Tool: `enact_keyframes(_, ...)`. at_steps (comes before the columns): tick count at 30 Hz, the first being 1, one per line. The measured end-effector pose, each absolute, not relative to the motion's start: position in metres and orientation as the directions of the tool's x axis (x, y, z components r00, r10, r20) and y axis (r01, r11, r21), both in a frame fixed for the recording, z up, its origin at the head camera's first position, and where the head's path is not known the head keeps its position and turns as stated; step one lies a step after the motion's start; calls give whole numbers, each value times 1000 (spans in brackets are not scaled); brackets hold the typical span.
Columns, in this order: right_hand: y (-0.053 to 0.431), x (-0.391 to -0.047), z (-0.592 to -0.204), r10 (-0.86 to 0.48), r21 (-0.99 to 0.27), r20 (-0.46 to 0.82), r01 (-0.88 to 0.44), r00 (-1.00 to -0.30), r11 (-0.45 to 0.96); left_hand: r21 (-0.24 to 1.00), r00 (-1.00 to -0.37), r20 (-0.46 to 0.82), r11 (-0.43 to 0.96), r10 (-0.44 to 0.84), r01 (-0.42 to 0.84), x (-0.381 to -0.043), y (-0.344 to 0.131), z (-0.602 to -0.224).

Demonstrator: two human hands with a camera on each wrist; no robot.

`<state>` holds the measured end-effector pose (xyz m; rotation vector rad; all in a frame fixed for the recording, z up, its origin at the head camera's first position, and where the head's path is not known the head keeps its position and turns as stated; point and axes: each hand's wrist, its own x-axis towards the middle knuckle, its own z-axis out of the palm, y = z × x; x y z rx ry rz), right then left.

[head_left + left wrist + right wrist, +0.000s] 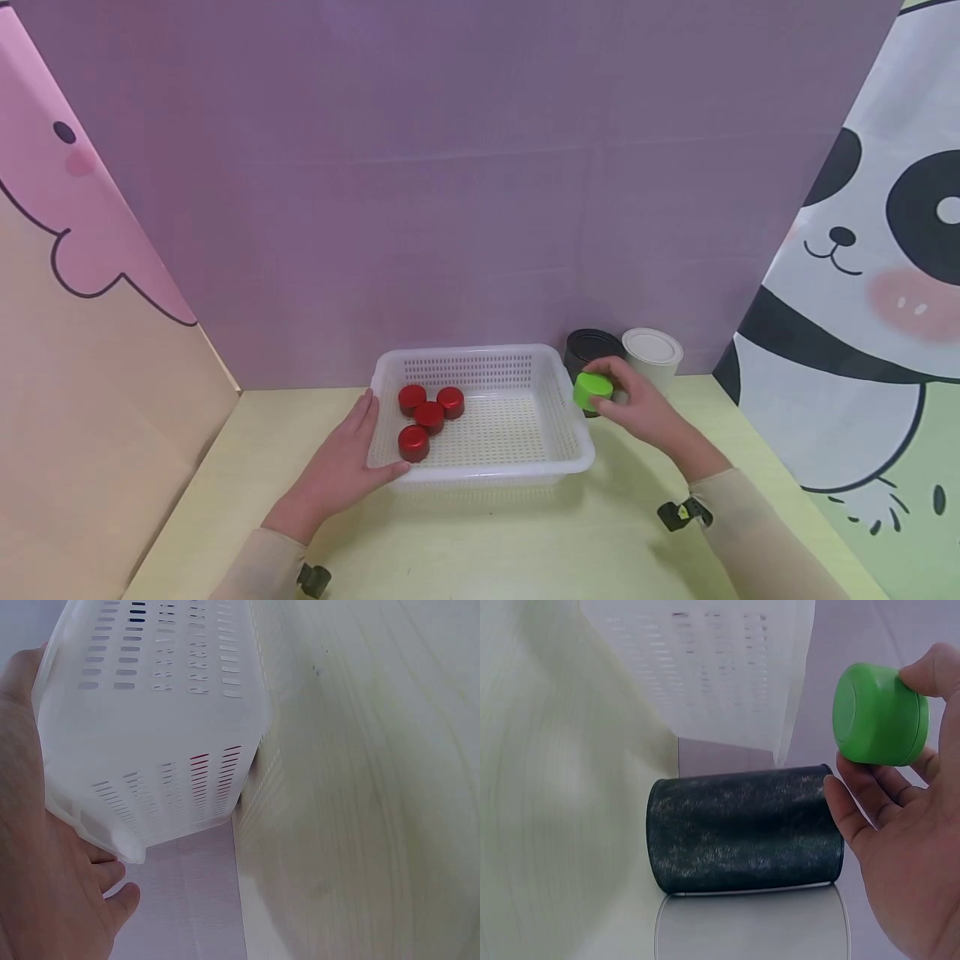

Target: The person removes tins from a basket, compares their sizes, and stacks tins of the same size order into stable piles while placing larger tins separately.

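Observation:
A white plastic basket (480,475) with slotted walls stands on the table. Several small red round containers (413,443) lie in its left part. My left hand (337,471) rests against the basket's front left corner, thumb along the front rim and extended fingers along the left side. Just beyond the right rim, my right hand (645,408) pinches a small green round container (877,712) between thumb and fingers, held up in the air. Below and behind that hand stands a black can (742,829), partly hidden by the hand in the head view.
A white lidded can (652,346) stands beside the black one, by the purple backdrop (450,208). The pale wooden table (480,550) extends in front of the basket. Printed panels with a panda (862,333) and a pink figure flank the sides.

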<state>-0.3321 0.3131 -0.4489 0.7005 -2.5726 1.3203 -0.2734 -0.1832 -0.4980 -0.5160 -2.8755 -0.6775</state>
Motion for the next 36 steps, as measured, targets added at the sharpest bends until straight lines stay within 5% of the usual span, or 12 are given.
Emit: enact_keyframes(36, 348, -337, -486, -156, -628, 458, -443, -875, 640, 424, -940, 186, 840, 286, 339, -274, -184, -497)
